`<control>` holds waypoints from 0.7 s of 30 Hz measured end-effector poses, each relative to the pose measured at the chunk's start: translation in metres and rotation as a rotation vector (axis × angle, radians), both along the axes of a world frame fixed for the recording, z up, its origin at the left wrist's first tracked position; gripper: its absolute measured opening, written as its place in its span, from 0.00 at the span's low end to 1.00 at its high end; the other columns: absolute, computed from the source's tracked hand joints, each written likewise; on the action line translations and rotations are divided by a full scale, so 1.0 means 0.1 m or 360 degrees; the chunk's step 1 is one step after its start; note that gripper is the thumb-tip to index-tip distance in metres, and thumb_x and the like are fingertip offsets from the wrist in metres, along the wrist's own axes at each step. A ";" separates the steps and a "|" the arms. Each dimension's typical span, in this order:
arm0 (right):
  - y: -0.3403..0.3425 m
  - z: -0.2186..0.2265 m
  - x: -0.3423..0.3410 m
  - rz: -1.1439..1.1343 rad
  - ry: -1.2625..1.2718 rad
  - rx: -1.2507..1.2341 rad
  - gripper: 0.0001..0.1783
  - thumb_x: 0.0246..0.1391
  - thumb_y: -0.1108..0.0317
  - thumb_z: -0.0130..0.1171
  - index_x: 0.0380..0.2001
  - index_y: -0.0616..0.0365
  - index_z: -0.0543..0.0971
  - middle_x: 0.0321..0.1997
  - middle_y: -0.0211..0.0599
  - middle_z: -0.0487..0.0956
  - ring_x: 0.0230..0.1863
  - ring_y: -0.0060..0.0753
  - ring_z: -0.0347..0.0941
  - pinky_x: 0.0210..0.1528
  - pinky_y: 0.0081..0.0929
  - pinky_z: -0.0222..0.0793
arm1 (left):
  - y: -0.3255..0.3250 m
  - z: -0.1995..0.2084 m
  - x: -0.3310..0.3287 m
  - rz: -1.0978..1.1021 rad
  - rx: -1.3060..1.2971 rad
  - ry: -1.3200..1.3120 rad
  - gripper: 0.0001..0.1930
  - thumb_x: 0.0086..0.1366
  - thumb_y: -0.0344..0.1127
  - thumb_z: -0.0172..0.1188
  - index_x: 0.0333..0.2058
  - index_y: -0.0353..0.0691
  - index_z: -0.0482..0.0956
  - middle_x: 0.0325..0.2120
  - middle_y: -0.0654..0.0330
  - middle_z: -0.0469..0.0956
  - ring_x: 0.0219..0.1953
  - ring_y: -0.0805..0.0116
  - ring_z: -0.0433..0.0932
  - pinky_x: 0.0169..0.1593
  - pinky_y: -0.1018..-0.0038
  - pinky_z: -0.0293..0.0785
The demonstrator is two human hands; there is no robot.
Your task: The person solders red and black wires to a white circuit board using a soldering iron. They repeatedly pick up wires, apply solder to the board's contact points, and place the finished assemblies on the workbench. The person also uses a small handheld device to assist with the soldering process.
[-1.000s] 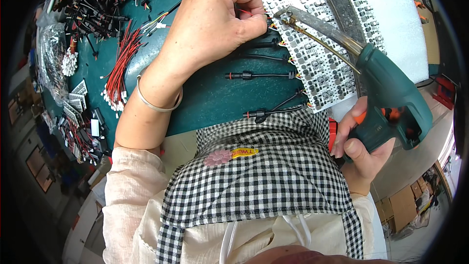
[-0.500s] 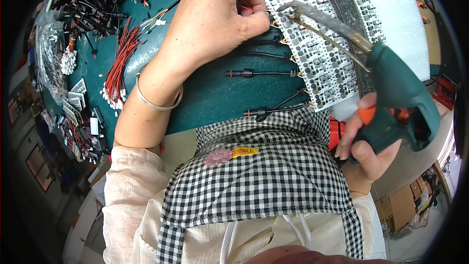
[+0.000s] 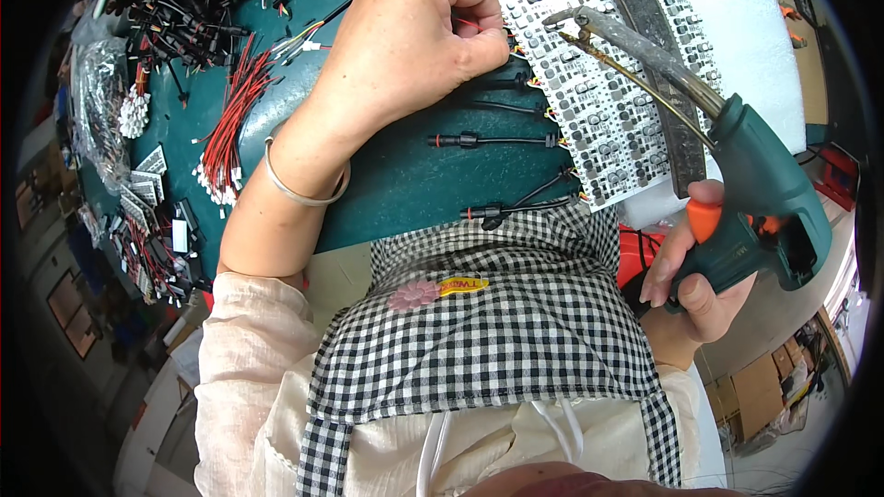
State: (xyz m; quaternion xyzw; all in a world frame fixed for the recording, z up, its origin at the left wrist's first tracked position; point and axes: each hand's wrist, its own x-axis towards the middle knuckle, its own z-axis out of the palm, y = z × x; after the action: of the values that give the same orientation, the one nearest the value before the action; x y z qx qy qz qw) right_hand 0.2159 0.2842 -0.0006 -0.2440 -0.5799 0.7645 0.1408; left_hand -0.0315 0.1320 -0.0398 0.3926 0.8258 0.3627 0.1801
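My left hand [image 3: 414,46] is closed in a pinch at the left edge of a white circuit board panel [image 3: 599,92]. A thin red wire [image 3: 468,24] shows between its thumb and fingers; the wire's end is hidden. In my right hand [image 3: 695,281] is a green pistol-shaped soldering gun [image 3: 760,193] with an orange trigger. Its bent metal tip and thin feed tube reach over the panel, to the right of my left hand. Several short black cables with connectors [image 3: 470,140] run leftward from the panel's edge, below my left hand.
A dark bar [image 3: 649,64] lies across the panel, on a white foam sheet [image 3: 750,64]. Left on the green table [image 3: 368,212] are a heap of black connector cables [image 3: 184,0], a bundle of red-and-black wires [image 3: 235,115] and a clear plastic bag [image 3: 99,101].
The soldering gun has shifted slightly right and down, its tip a little farther from my left hand. My left hand keeps its pinch at the panel's edge.
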 end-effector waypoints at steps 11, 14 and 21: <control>0.17 0.03 0.06 0.0098 0.0089 -0.0016 0.44 0.47 0.63 0.66 0.59 0.76 0.54 0.21 0.41 0.72 0.14 0.25 0.66 0.17 0.21 0.69 | -0.25 0.34 0.12 -0.0013 -0.0129 0.0612 0.06 0.52 0.31 0.65 0.28 0.36 0.80 0.22 0.53 0.78 0.22 0.62 0.78 0.26 0.72 0.72; 0.22 -0.02 0.12 0.0173 0.0180 0.0009 0.42 0.51 0.64 0.63 0.60 0.75 0.52 0.24 0.41 0.71 0.16 0.25 0.68 0.18 0.22 0.71 | -0.48 0.40 0.17 -0.0014 -0.0096 0.0439 0.05 0.52 0.28 0.65 0.29 0.36 0.81 0.23 0.55 0.79 0.23 0.63 0.78 0.27 0.73 0.73; 0.25 -0.12 0.10 0.0195 0.0319 0.0012 0.41 0.52 0.66 0.62 0.60 0.77 0.51 0.25 0.42 0.72 0.16 0.25 0.68 0.17 0.20 0.71 | -1.47 0.26 -0.15 0.0977 -0.0072 0.0160 0.06 0.59 0.25 0.60 0.35 0.33 0.81 0.28 0.60 0.81 0.32 0.78 0.76 0.39 0.80 0.72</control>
State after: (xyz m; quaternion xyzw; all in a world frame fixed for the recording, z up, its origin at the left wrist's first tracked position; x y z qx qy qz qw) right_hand 0.2258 0.3090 -0.0127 -0.1298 -0.5796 0.7900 0.1520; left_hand -0.0463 -0.0147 -0.0134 0.1382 0.9215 0.3617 0.0298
